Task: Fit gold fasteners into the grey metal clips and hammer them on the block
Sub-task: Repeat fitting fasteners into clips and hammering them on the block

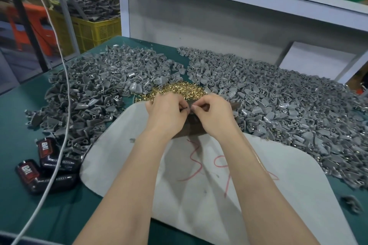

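Over the block (194, 124), left hand (165, 114) fingers pinch a grey clip (186, 110); right hand (216, 117) fingers curl onto it.

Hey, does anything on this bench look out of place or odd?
One grey clip lies alone on the green table at lower right, apart from the rest. A white cable drapes across the left clip pile.

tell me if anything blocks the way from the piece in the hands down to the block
Nothing visible does: the left hand and right hand pinch a small piece just over the dark block, whose visible top is bare.
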